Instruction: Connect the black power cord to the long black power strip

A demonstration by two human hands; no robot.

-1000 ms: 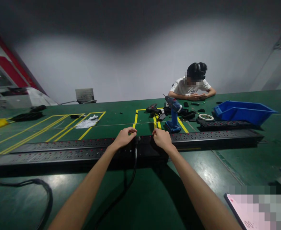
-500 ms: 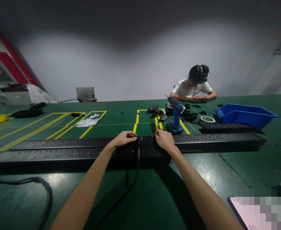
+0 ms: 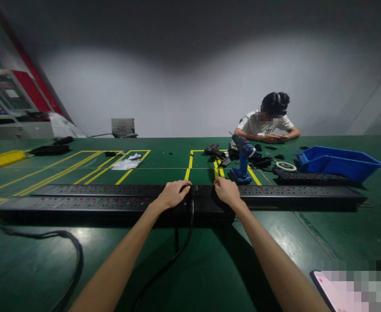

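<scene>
Two long black power strips lie one behind the other across the green table. The front power strip (image 3: 89,206) has rows of sockets and a plain black end section below my hands. A black cable (image 3: 191,225) rises from the table to a fitting on top of that end section. Just left of the fitting, my left hand (image 3: 174,193) rests on the strip with bent fingers; what they grip is hidden. My right hand (image 3: 227,191) is closed above the right end of the section, fingertips curled out of sight. The rear power strip (image 3: 294,193) extends to the right beyond it.
Behind the strips stand a blue cordless drill (image 3: 241,158), a roll of white tape (image 3: 285,166) and a blue bin (image 3: 340,162). A person (image 3: 268,119) sits across the table. Gloves (image 3: 127,162) lie left; a phone (image 3: 336,288) is at the front right. Looped cable (image 3: 76,255) lies front left.
The whole view has shifted slightly, so things appear a little further right. Both hands stay at the same places on the strip, with little visible change in their grip.
</scene>
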